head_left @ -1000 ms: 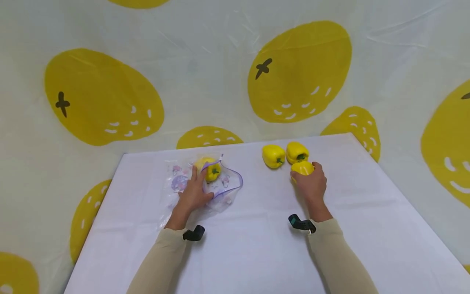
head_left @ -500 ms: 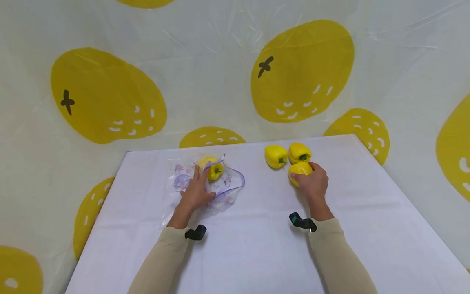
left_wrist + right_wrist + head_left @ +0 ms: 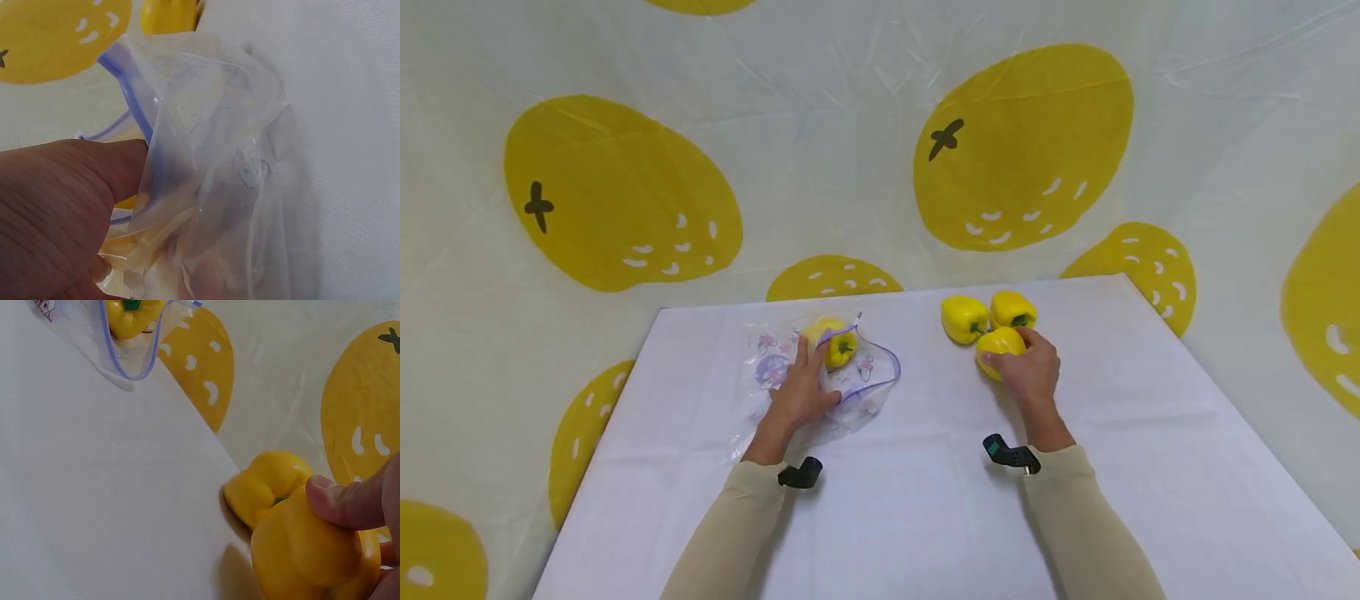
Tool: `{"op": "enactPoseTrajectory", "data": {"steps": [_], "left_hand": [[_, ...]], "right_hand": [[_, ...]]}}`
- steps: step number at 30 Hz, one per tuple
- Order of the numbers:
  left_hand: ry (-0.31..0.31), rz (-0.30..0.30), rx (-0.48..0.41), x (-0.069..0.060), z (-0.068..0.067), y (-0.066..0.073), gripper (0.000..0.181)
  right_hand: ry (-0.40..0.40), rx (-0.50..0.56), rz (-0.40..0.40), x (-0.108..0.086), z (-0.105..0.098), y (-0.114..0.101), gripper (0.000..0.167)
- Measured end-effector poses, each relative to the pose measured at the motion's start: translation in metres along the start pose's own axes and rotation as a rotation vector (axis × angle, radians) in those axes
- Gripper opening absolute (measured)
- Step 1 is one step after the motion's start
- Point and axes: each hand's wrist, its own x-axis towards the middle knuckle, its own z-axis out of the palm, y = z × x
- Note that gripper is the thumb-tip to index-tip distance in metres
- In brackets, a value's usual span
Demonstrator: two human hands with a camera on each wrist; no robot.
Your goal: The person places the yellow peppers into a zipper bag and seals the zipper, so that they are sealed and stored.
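A clear zip bag (image 3: pixel 769 368) with a purple rim and printed pattern lies on the left of the table. Inside its mouth is a yellow bell pepper (image 3: pixel 842 352). My left hand (image 3: pixel 799 396) rests on the bag, fingers spread, its thumb at the purple rim (image 3: pixel 134 100) and the mouth spread apart. Over on the right, my right hand (image 3: pixel 1033 373) grips another yellow bell pepper (image 3: pixel 997 352) between thumb and fingers. Its shadow falls beside it in the right wrist view; whether it touches the table I cannot tell.
Two more yellow bell peppers, one on the left (image 3: pixel 961 318) and one on the right (image 3: pixel 1011 307), stand just behind the gripped one. A white cloth covers the table (image 3: pixel 910 500). Behind its far edge hangs a fruit-printed curtain (image 3: pixel 835 167).
My right hand has moved slightly left with the gripped pepper, now in front of the gap between the two others. The left hand and bag hold still.
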Motion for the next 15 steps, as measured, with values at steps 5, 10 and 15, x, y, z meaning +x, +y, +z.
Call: {"op": "enactPoseTrajectory", "data": {"steps": [5,10,15], "left_hand": [[-0.005,0.019,-0.011,0.003,0.002,0.002,0.099],[0.001,0.017,-0.006,0.002,0.002,0.005,0.099],[-0.001,0.019,-0.019,-0.002,0.003,0.005,0.099]], "right_hand": [[0.012,0.025,-0.008,-0.005,-0.001,-0.001,0.082],[-0.007,0.059,-0.021,-0.009,0.001,-0.003,0.081],[-0.024,0.069,-0.019,-0.015,0.007,-0.004,0.081]]}}
